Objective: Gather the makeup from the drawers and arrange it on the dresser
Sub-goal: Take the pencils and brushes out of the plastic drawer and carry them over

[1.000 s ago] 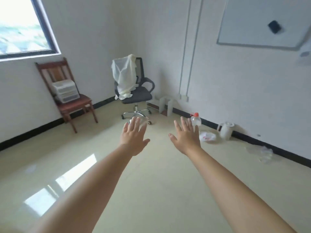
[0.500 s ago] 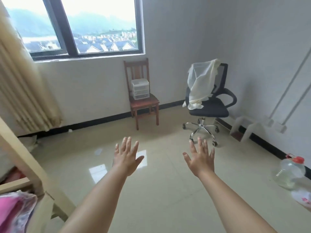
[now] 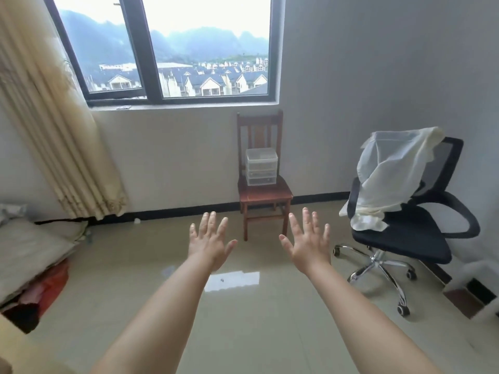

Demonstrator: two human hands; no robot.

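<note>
A small clear plastic drawer unit [image 3: 261, 166] with three drawers stands on the seat of a brown wooden chair [image 3: 266, 197] against the far wall under the window. What the drawers hold is too small to tell. My left hand [image 3: 210, 240] and my right hand [image 3: 308, 242] are stretched out in front of me, palms down, fingers spread, holding nothing. Both hands hover above the floor, well short of the chair. No dresser is in view.
A black office chair [image 3: 407, 233] on castors with a pale cloth [image 3: 391, 176] draped over it stands at the right. A beige curtain [image 3: 51, 125] hangs at the left above bedding and bags [image 3: 35, 263]. Glossy tile floor [image 3: 256, 306] lies between me and the wooden chair.
The view has swung left, so the wooden chair with the drawer unit now sits straight ahead and closer. Both hands stay spread and empty in front of me.
</note>
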